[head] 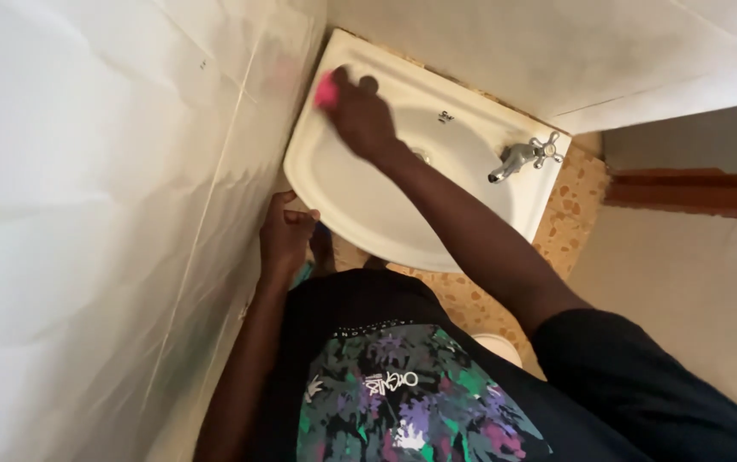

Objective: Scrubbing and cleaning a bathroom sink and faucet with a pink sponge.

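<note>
Under the right hand (360,115), a pink sponge (326,91) is pressed to the far left rim of the white sink (360,201); its long axis cannot be told. That arm stretches forward, fingers closed on the sponge. Nearer the body, the left hand (285,233) grips the sink's near edge. Right of the hands stands a chrome tap (521,157).

Right hand (360,115) pressing pink sponge (326,91) on white washbasin (360,201) rim, left hand (285,233) gripping basin's edge, chrome tap (523,157)
</note>
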